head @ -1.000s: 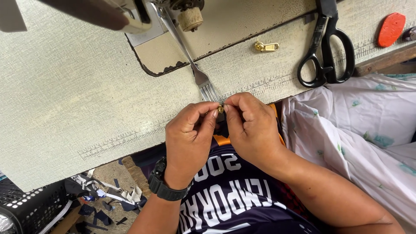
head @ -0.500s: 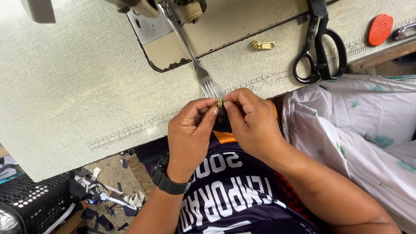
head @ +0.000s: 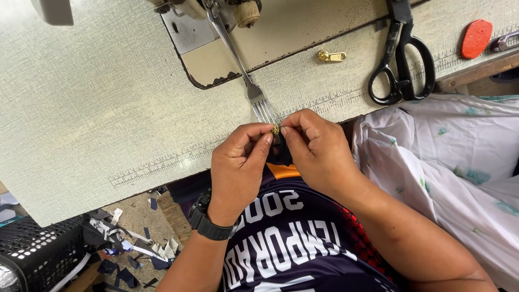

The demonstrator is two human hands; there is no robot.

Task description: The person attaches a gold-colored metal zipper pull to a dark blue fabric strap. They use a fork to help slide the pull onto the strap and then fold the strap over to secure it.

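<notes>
Pale textured counter (head: 81, 103) of a sewing station fills the view, a printed ruler strip running along its near edge. A small brass zipper slider (head: 275, 129) is pinched between thumb and forefinger tips of the left hand (head: 240, 165) and the right hand (head: 316, 148), both clamped together on it at the counter edge. Dark zipper tape (head: 279, 153) hangs just below the fingertips. Fork tines (head: 263, 110) lie just beyond the hands, touching or nearly so. A second slider (head: 331, 56) rests farther off, scissors (head: 403, 59) beyond the right hand. Step judged: slider being fitted onto the tape. Steady, fine alignment of tape ends into the slider mouth is called for next.
</notes>
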